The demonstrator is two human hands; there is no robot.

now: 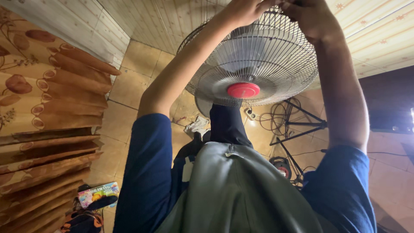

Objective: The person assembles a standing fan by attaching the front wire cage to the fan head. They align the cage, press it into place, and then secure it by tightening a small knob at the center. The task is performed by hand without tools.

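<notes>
Overhead, one fan (254, 64) with a round wire cage and a single red hub cap (243, 90) at its centre serves as the landmark. Two hands meet at the cage's top rim: the left hand (243, 11) and the right hand (312, 17) are both clamped on the wires there, close together, fingers partly cut off by the upper edge of the view. Both forearms rise from dark blue sleeves (144, 172). Below the fan, one black folding stand (302, 125) and loose cables (276, 116) lie on the tiled floor (129, 86); one small red-and-black reel (281, 167) sits just beside the stand. Far left of the fan hangs one patterned curtain (47, 108). Beneath the curtain lies one flat, brightly coloured rectangular box (98, 195). Open floor remains between curtain and fan.
</notes>
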